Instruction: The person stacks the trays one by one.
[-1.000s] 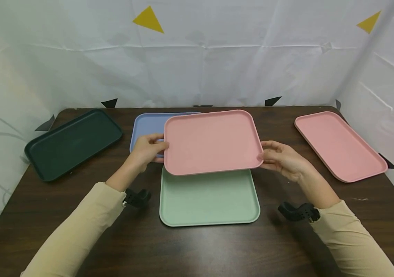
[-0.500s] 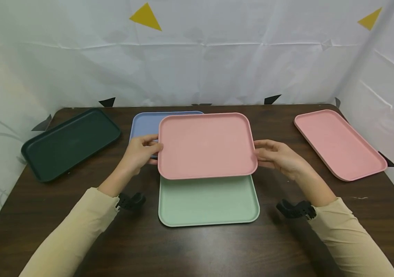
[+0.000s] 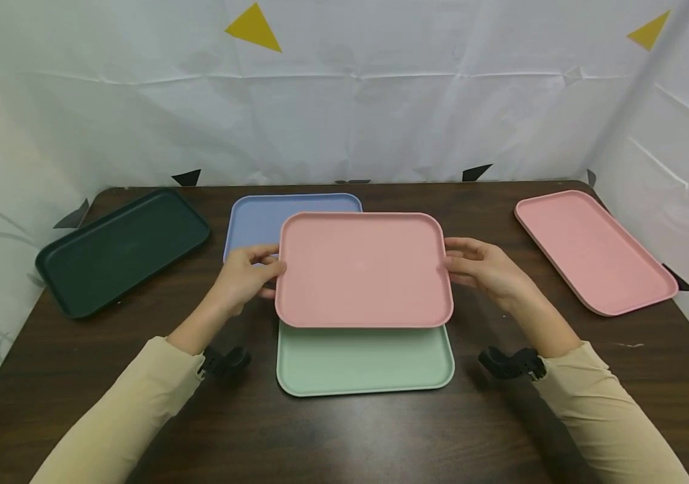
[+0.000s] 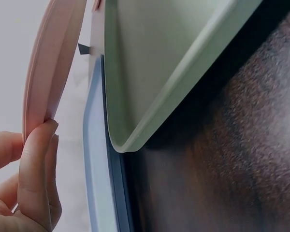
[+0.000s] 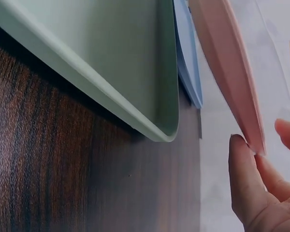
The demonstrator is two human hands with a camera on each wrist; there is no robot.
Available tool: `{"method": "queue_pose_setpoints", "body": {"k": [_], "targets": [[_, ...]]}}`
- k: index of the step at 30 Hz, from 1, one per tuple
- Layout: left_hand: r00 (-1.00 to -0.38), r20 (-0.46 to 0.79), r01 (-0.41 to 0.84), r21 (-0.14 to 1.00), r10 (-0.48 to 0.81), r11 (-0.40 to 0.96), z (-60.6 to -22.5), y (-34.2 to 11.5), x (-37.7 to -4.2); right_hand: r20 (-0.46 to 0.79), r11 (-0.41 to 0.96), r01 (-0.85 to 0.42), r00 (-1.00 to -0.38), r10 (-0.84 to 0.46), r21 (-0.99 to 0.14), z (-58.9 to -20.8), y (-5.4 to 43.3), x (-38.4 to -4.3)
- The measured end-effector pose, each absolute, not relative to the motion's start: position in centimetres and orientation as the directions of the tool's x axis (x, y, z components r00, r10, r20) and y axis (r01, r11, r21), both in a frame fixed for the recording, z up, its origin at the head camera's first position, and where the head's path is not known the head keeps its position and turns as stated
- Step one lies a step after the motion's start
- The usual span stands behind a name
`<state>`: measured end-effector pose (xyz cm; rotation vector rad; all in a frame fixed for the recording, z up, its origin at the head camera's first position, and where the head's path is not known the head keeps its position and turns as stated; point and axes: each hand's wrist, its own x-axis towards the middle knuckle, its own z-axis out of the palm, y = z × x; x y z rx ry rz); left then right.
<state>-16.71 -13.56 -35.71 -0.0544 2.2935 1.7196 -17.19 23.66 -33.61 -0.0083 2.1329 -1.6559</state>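
A: Tray in hand, where?
B: Held pink tray (image 3: 362, 269), off the surface (image 3: 362, 444), over the far part of the mint green tray (image 3: 362, 366) in the head view. Wrist views show a gap between them.

A: Fingers?
B: Left hand (image 3: 244, 275): clamped on the left short edge. Right hand (image 3: 492, 272): clamped on the right short edge, though its wrist view has one digit off the rim.

A: How to do this hold well?
B: Judgement: grip mid-way along each short edge, as here, both hands at matching height so neither end dips. Right-hand pinch could be fuller; the rim looks thin and smooth, so it might slip. Any move over the mint green tray wants to be slow and even, fingertips out of the gap to avoid trapping them. Tilt is hard to tell.

A: Neighbours of the mint green tray?
B: Blue tray (image 3: 259, 222) beyond it, toward its left, partly covered by the held pink tray. Dark green tray (image 3: 123, 252) well apart to its left; other pink tray (image 3: 595, 252) well apart to its right.

A: Brands, labels, writing?
B: None readable. Tray faces look plain. Yellow triangles (image 3: 256, 28) on the white sheet (image 3: 350, 134) beyond the mint green tray show no letters. Undersides show only in part; no mark made out.
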Motion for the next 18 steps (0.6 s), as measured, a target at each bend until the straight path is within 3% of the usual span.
{"method": "queue_pose_setpoints", "body": {"k": [18], "targets": [[-0.935, -0.289, -0.211, 0.92, 0.205, 0.332, -36.1, -13.9, -15.6, -0.288, 0.296, 0.214, -0.929, -0.233, -0.931, -33.7, 23.1, -16.6]]}}
